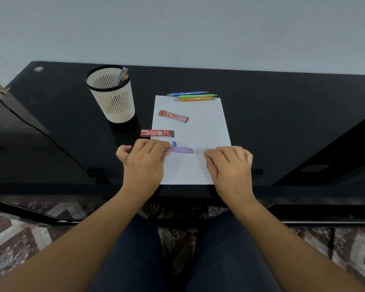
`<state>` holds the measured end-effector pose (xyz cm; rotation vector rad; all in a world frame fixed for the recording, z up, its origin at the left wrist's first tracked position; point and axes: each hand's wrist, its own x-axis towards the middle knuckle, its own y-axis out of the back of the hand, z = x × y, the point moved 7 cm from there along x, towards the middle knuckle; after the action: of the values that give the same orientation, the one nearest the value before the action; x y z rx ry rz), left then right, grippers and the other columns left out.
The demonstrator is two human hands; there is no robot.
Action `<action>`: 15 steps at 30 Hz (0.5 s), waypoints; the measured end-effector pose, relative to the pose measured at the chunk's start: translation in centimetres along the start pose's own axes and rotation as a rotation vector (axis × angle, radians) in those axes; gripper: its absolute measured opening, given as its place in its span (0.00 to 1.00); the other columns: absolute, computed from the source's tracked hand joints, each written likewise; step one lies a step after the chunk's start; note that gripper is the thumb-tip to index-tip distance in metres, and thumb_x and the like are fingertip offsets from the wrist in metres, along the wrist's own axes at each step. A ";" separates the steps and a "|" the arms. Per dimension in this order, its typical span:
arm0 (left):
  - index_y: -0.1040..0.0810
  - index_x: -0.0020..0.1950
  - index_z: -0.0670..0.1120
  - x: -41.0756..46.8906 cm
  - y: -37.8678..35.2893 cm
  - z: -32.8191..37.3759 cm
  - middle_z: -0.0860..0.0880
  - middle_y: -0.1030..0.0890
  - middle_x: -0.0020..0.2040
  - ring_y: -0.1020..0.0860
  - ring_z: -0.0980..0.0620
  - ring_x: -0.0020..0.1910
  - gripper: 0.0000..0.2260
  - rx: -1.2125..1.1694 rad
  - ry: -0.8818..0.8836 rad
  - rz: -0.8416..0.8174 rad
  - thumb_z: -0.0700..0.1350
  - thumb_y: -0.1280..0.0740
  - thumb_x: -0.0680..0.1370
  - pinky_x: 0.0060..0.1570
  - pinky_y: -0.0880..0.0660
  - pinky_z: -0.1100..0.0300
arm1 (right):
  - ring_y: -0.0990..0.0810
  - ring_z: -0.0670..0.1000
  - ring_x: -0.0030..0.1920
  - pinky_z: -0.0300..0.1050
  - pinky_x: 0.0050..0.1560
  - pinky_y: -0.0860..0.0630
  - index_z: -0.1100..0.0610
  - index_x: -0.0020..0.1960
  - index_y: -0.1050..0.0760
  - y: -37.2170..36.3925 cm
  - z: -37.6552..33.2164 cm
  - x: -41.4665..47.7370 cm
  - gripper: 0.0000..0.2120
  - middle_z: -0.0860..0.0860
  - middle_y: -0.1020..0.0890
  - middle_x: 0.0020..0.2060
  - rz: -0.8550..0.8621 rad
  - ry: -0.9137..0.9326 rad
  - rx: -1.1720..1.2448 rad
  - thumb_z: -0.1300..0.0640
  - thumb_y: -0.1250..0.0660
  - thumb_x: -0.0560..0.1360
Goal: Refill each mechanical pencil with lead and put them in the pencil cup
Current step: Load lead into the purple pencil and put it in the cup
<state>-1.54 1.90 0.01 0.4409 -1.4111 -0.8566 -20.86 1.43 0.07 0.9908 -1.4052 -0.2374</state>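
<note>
On the table (282,98), left of the paper's (198,131) far corner, the cup (114,102) already holds at least two pencils (122,75), seemingly refilled. Over the paper's near half, the left hand's (143,163) grip is closed round a purple pencil (181,150). The right hand's (230,165) grip pinches a lead (199,153) just off its open end, not yet inside. Three pencils (192,96) along the paper's far edge look untouched. Two lead cases (173,116) lie at its left side, and a cap (174,144) rests on it.

left hand (142,163) gripping purple pencil (180,150), right hand (230,165) pinching what looks like lead (199,153)
</note>
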 end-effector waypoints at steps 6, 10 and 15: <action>0.20 0.51 0.51 0.0 0.0 0.1 0.54 0.18 0.49 0.23 0.50 0.51 0.04 -0.001 -0.009 -0.003 0.44 0.32 0.78 0.51 0.42 0.49 | 0.25 0.52 0.45 0.48 0.50 0.33 0.53 0.48 0.19 0.1 -0.1 0.0 0.03 0.48 0.20 0.41 0.003 0.010 0.006 0.55 0.32 0.76; 0.20 0.51 0.51 -0.1 0.1 0.2 0.54 0.18 0.49 0.23 0.50 0.51 0.04 0.005 -0.011 0.004 0.45 0.33 0.78 0.51 0.41 0.49 | 0.25 0.52 0.45 0.48 0.50 0.33 0.53 0.48 0.19 0.2 -0.1 0.0 0.03 0.48 0.20 0.41 0.007 0.017 0.009 0.55 0.32 0.76; 0.20 0.51 0.51 -0.1 0.3 0.2 0.55 0.18 0.49 0.22 0.50 0.51 0.03 0.004 -0.009 0.022 0.44 0.32 0.78 0.51 0.41 0.49 | 0.25 0.52 0.45 0.49 0.51 0.33 0.53 0.47 0.19 0.2 -0.2 0.1 0.04 0.48 0.20 0.42 0.003 0.023 0.004 0.55 0.32 0.76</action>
<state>-1.61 2.19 0.14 0.4238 -1.4241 -0.8388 -20.72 1.52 0.31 0.9917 -1.3868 -0.2199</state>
